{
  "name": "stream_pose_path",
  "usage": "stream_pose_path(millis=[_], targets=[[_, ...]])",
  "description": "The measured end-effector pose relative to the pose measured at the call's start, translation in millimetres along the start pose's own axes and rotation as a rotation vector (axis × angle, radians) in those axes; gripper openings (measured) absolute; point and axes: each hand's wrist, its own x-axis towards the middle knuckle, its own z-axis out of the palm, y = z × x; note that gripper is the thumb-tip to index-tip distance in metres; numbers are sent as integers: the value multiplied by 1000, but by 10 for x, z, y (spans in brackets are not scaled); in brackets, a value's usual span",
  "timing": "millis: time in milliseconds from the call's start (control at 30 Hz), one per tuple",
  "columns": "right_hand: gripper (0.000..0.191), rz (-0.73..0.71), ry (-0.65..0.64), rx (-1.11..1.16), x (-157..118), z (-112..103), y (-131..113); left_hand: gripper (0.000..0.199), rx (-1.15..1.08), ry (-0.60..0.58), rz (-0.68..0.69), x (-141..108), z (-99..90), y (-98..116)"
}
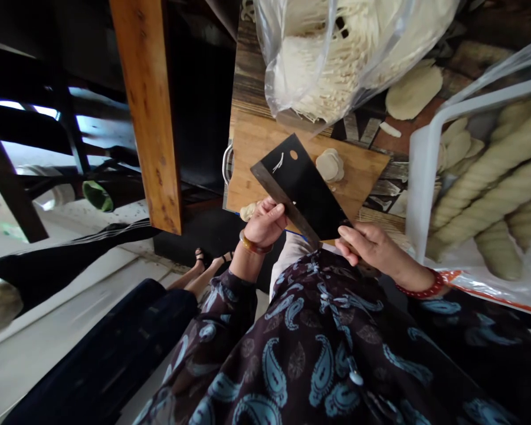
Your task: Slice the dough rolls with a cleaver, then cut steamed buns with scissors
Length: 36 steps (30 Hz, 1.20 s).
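Observation:
My right hand [365,242] grips the handle end of a dark cleaver [310,186], its broad blade tilted over the wooden cutting board [256,139]. A hole and a few thin white shreds show on the blade. Closed at the blade's lower left edge, my left hand [265,221] has its thumb against the metal; the other fingertips are partly hidden. A pale lump of food [248,211] shows beside the left fingers at the board's edge. Several round pale slices [330,164] lie stacked on the board, right of the blade.
A clear plastic bag of enoki mushrooms [323,71] lies behind the board. On the right, a white plastic tub [420,177] holds long, ridged, pale green pieces [491,171]. A large flat slice [413,88] lies between them. Another person's feet [203,268] show at left, near a wooden post [148,106].

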Motion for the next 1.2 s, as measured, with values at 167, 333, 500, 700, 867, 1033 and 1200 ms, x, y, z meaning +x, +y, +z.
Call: stream_pose_path(millis=[167,333,500,700,867,1033,1200], targets=[[53,21,24,29,-64,-30,33,42,-14,66,-9,43,62,13],[51,114,-31,333,-127,-41,59,42,107,20,54,40,133,20],[53,174,-61,356,-143,-96,85,42,228,-5,18,8,206,-11],[52,205,-13,335,-210,-172,141,36,20,-153,-47,33,173,37],[51,209,168,529,-277,-276,135,29,105,37,59,208,-72,194],[43,161,321,433,-328,-391,101,13,642,38,219,501,-268,338],[43,147,297,338,-351,-360,143,17,1097,-4,429,777,-216,308]])
